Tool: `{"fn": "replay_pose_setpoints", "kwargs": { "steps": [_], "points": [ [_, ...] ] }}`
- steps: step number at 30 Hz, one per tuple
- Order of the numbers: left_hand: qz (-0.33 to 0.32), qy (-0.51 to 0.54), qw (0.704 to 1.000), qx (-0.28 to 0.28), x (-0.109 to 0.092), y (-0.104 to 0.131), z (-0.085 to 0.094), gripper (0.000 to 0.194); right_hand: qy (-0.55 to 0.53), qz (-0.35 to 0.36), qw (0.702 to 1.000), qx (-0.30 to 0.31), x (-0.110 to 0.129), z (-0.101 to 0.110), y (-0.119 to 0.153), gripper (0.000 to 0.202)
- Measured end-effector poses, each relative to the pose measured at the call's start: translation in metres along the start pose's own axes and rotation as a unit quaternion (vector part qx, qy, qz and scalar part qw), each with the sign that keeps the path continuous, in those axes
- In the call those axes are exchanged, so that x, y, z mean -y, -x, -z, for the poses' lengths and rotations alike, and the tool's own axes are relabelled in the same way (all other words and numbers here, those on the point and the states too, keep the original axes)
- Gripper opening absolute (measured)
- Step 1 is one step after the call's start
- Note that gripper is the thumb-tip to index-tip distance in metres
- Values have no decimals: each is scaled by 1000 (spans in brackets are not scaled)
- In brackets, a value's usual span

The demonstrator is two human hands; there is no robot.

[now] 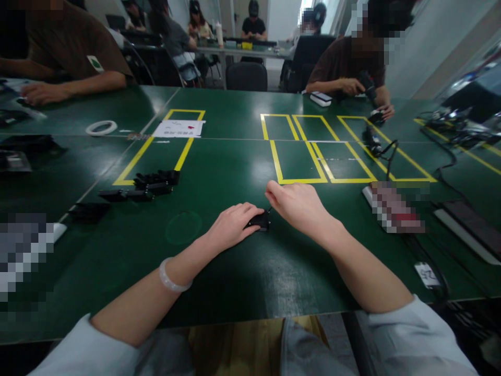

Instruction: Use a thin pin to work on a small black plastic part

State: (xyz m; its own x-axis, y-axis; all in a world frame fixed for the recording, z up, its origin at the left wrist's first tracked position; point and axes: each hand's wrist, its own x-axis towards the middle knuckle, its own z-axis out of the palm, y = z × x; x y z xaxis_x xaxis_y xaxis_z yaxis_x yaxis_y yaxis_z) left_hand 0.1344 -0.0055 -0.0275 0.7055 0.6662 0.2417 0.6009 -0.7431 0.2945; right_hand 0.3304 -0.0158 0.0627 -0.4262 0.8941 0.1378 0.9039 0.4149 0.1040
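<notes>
So from the head view, the black box (pixel 263 223) is flat on the green worktop (pixel 227 277), pretty much dead centre in front of the person. The left hand (pixel 235 224) has it pinched, fingers along the far edge and thumb along the near one. As far as I can make out, its long axis runs left to right, roughly parallel to the worktop's near edge. The bare end points right; the left end is tucked under the hand, so I can't swear to the full shape, or tell which end is the front.

The right hand (pixel 299 206) is curled up tight just right of the box and a bit above it, and looks to be pinching a thin dark rod (pixel 270 209). Only a short bit pokes out, angled down to the box's far right corner. Can't tell if it actually touches.

Off to the left there's a bunch of black parts (pixel 156 183), with a white sheet (pixel 178 128) and a tape roll (pixel 102 128) farther back. Yellow tape outlines (pixel 301 181) sit beyond the right hand. Across the worktop on the right, a person (pixel 332 68) is holding a dark tool (pixel 367 83).
</notes>
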Motion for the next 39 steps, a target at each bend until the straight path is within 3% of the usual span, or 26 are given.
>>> {"fn": "replay_pose_setpoints", "kwargs": {
  "steps": [5, 11, 19, 25, 34, 39],
  "points": [
    [1, -4, 1000, 2, 0, 0, 1, 30, -30, 4, 999, -29, 1, 2, 2, 25],
    [-2, -6, 1000, 1, 0, 0, 1, 30, -5, -4, 1000, -4, 0, -2, -1, 36],
    [2, -3, 1000, 3, 0, 0, 1, 31, -35, -5, 999, -11, 1, 2, 1, 28],
    [-2, -4, 1000, 4, -1, 0, 1, 31, -13, -5, 1000, -2, 1, 1, -1, 36],
    [1, -2, 1000, 7, 0, 0, 2, 32, -32, 4, 999, -21, 1, 1, 2, 26],
    [1, -7, 1000, 9, 1, 0, 1, 31, -5, -12, 1000, -12, 2, -1, 1, 37]
  ]
}}
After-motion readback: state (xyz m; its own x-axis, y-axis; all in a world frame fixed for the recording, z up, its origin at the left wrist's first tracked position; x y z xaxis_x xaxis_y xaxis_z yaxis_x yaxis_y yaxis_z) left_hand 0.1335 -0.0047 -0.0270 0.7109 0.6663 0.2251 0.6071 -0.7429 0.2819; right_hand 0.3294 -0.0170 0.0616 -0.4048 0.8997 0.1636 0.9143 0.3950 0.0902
